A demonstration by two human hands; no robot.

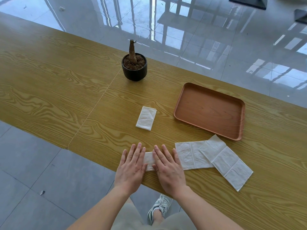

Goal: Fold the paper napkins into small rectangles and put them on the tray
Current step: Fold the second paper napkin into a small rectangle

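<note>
A folded white napkin (149,161) lies near the table's front edge, mostly covered by my hands. My left hand (132,166) presses flat on its left part and my right hand (167,168) presses flat on its right part, fingers straight. Another napkin (146,118), folded into a small rectangle, lies farther back in the middle. Two unfolded napkins overlap to the right: one (189,156) beside my right hand, the other (230,165) lying diagonally across it. The brown wooden tray (182,100) stands behind them at the right with nothing in it.
A black pot (134,72) with a bare brown stem stands behind the folded napkin. The wooden table's (58,90) front edge runs just below my hands. A seam crosses the tabletop left of the napkins.
</note>
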